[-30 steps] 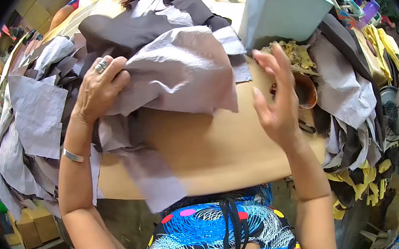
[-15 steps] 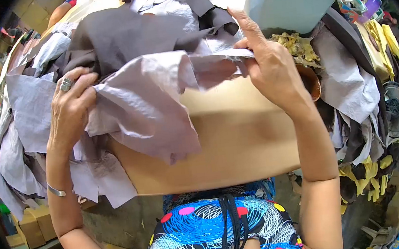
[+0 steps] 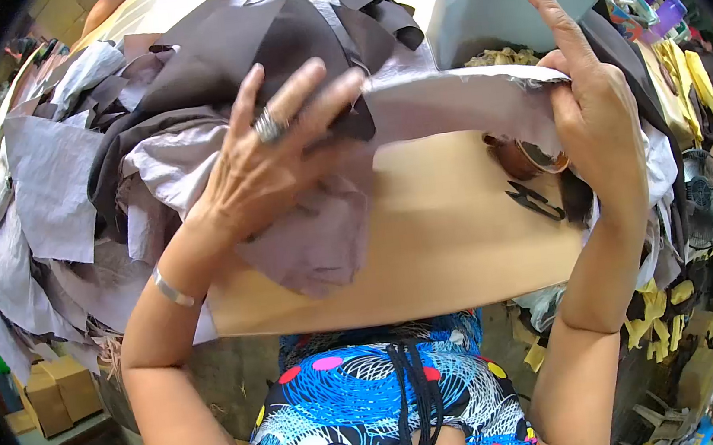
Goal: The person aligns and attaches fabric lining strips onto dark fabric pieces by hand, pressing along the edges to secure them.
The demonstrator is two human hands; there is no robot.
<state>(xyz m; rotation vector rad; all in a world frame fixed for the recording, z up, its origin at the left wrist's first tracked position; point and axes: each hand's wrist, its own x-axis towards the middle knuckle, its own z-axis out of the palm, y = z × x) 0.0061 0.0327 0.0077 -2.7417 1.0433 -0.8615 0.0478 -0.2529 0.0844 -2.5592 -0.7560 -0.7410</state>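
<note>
My right hand (image 3: 591, 102) pinches the end of a mauve fabric piece (image 3: 466, 102) between thumb and fingers, its index finger pointing up. The piece stretches leftward above the table. My left hand (image 3: 270, 145), with a ring on one finger, has its fingers spread and blurred over the cloth. Under it hangs a mauve flap (image 3: 314, 235), and just beyond lies dark brown fabric (image 3: 251, 47). Black thread snips (image 3: 535, 201) rest on the table near a brown bowl (image 3: 532, 156), partly behind the raised fabric.
Heaped mauve and brown cloth (image 3: 57, 184) covers the table's left side. A pale blue-grey box (image 3: 490, 4) stands at the back right, with yellowish scraps (image 3: 504, 57) before it. The tan tabletop (image 3: 430, 258) ends near my body. A fan (image 3: 705, 194) stands at the right.
My right hand has moved right, drawing the fabric's end with it. My left hand has let go of the cloth and moved right, fingers spreading. The snips have come into view.
</note>
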